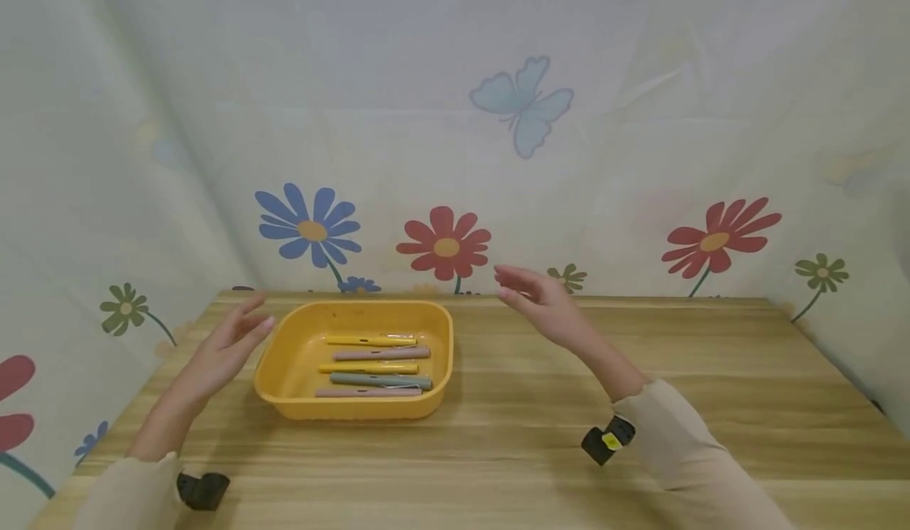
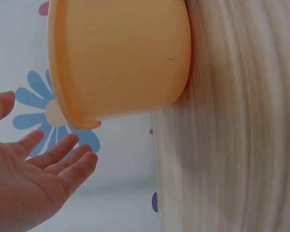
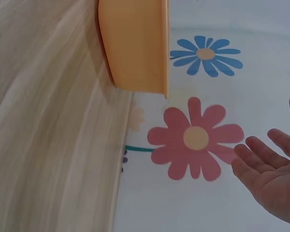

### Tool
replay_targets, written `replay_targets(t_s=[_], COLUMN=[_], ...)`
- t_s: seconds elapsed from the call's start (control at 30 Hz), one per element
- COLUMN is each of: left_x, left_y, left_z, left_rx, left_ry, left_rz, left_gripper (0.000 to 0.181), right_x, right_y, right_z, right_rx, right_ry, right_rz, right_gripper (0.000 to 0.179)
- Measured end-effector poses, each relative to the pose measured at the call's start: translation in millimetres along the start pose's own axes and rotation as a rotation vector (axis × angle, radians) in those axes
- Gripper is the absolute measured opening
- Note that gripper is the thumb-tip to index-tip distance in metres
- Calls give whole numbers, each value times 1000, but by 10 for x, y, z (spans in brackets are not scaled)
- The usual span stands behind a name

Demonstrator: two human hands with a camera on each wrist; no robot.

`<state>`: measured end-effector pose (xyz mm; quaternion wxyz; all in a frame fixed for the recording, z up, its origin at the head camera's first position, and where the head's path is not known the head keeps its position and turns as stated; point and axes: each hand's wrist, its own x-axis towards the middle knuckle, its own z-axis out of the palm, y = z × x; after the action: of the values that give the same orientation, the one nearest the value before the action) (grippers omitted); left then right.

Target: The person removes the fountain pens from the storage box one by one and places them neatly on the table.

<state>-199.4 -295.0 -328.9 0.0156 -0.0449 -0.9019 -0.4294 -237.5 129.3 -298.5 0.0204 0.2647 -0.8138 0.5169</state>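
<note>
A yellow plastic basin point(image 1: 355, 409) stands on the left half of the wooden table. Inside it several pens lie roughly parallel: yellow pens point(image 1: 370, 368), pinkish pens point(image 1: 380, 354) and one grey-blue pen point(image 1: 380, 381). My left hand point(image 1: 223, 348) hovers just left of the basin's rim, fingers spread and loosely bent, holding nothing. In the left wrist view that hand point(image 2: 34, 179) is apart from the basin wall point(image 2: 121, 53). To the right of the basin, my right hand point(image 1: 543, 305) is raised above the table with relaxed fingers and nothing in it; the right wrist view shows its palm point(image 3: 280, 188).
The wood-grained table point(image 1: 526, 451) reaches back to a pale curtain point(image 1: 398, 64) printed with flowers and a butterfly. Each wrist carries a small black camera, the left one point(image 1: 204, 490) and the right one point(image 1: 607, 440).
</note>
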Motion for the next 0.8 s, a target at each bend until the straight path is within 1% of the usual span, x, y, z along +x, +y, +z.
replay_targets(t_s=[0.13, 0.27, 0.53, 0.8], left_x=[12, 20, 46, 65], left_y=[-63, -102, -173, -256], left_z=[23, 33, 57, 86], left_rx=[-43, -82, -108, -167], left_ry=[-30, -46, -73, -140], left_rz=[-11, -16, -39, -48], left_gripper=[70, 70, 71, 68], right_x=[40, 94, 198, 285], right_y=[26, 42, 88, 80], right_z=[114, 212, 419, 602], right_rx=[35, 47, 71, 99], right_ry=[-31, -46, -62, -116], right_rz=[19, 43, 57, 56], right_gripper=[44, 44, 39, 41])
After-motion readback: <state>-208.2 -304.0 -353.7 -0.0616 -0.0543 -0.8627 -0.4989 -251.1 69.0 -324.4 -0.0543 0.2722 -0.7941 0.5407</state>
